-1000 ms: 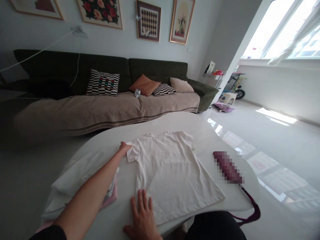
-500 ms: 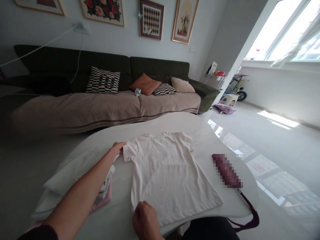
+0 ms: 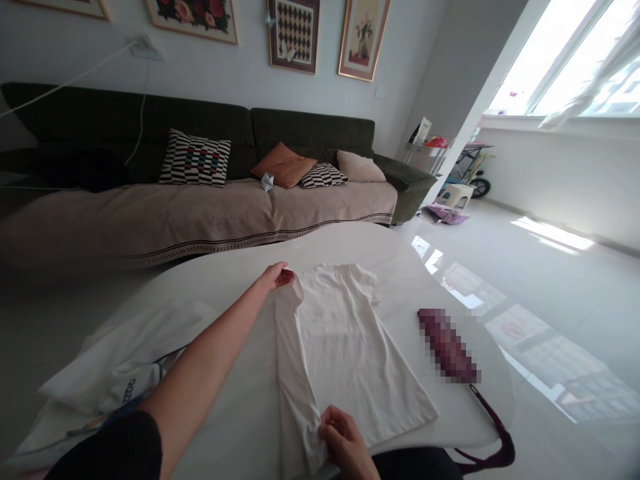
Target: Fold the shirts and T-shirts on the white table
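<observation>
A white T-shirt [image 3: 355,347] lies on the pale round-edged table, its left side lifted and folded inward over the body. At the far left shoulder, my left hand [image 3: 280,275] is closed on the fabric, the sleeve bunched at its fingers. Near the hem, the pinched fingers of my right hand [image 3: 346,437] grip the shirt's lower left edge. The opposite sleeve and side still lie flat. Beside my left forearm is a pile of white clothes [image 3: 130,353], partly hidden by that arm.
On the table's [image 3: 240,420] right side is a pixelated dark red item [image 3: 447,347], with a dark strap [image 3: 493,433] hanging over the edge. Behind the table stands a green sofa [image 3: 315,127] with several cushions. A stool [image 3: 456,195] is farther right.
Both hands have moved right, carrying the shirt's left edge inward so that side now folds over. The view has shifted slightly.
</observation>
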A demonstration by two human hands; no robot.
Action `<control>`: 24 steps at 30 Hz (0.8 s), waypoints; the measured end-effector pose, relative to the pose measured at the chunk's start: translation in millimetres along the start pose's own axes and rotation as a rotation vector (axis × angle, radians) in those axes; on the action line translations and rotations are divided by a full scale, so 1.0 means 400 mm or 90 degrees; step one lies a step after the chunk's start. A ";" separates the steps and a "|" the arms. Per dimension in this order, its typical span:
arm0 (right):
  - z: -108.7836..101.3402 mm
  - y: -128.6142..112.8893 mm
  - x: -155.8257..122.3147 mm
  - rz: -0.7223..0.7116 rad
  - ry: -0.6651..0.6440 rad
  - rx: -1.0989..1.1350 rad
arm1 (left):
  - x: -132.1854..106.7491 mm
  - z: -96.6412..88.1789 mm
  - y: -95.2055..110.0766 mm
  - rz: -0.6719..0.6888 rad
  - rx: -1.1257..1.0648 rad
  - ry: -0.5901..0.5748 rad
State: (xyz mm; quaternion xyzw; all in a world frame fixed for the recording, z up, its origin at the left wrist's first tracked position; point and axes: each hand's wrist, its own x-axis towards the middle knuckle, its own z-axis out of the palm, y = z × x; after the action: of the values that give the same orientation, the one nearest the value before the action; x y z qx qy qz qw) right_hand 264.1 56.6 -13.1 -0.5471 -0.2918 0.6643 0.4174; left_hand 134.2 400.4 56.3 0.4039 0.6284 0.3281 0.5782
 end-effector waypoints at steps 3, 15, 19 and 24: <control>-0.013 0.005 -0.010 -0.030 0.033 -0.021 | 0.006 0.073 -0.020 -0.034 0.006 -0.054; 0.004 0.078 -0.023 -0.192 0.260 -0.378 | -0.009 0.119 -0.064 0.177 0.139 -0.043; -0.020 0.065 -0.045 -0.187 0.309 -0.622 | -0.066 0.085 -0.127 0.344 0.224 0.030; 0.005 0.033 -0.020 -0.329 0.193 -0.844 | -0.138 0.058 -0.254 0.463 0.352 0.009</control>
State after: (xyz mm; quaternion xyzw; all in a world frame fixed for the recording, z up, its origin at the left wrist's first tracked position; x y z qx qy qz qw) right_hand 259.6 43.2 -19.9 -0.6847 -0.6919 0.1445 0.1776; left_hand 144.3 303.5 -10.3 0.7351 0.5138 0.3327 0.2914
